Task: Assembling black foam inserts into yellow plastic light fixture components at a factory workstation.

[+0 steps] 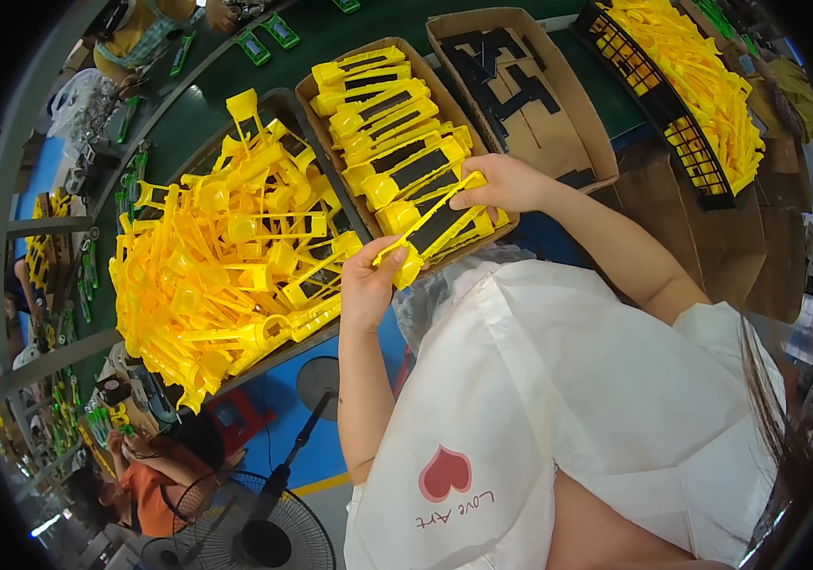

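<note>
A yellow plastic frame with a black panel (435, 228) is held at a slant in front of my body. My left hand (368, 283) closes on its near, cup-shaped end, and my right hand (506, 183) pinches its far end. Just beyond it, a cardboard box (309, 93) holds a row of similar yellow frames (392, 119), many with black panels in them. To the left lies a large heap of loose yellow frames (226, 275) in a dark crate, close beside my left hand. Some of these have no black panel.
A second cardboard box (596, 142) with loose black strips (520, 90) stands beyond my right hand. A black crate (658, 104) of yellow parts is at the far right. A fan (259, 537) stands at lower left. Other people work along the green conveyor (207, 104).
</note>
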`<action>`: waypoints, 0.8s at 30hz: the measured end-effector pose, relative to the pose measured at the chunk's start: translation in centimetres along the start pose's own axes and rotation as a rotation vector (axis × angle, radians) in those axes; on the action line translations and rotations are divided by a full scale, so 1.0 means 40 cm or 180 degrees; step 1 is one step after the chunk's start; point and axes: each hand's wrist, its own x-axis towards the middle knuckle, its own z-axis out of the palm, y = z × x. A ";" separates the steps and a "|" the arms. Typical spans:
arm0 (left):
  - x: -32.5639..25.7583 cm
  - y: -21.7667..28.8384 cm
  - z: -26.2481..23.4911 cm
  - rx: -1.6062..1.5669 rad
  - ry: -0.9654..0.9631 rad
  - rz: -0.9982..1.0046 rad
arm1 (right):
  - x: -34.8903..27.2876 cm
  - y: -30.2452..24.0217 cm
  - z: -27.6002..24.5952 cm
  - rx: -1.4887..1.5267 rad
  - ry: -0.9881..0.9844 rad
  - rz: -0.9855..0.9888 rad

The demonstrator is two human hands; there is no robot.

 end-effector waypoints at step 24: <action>0.515 0.148 0.089 0.6194 0.0569 0.1886 | 0.092 0.220 -0.136 0.0158 0.1885 -0.0477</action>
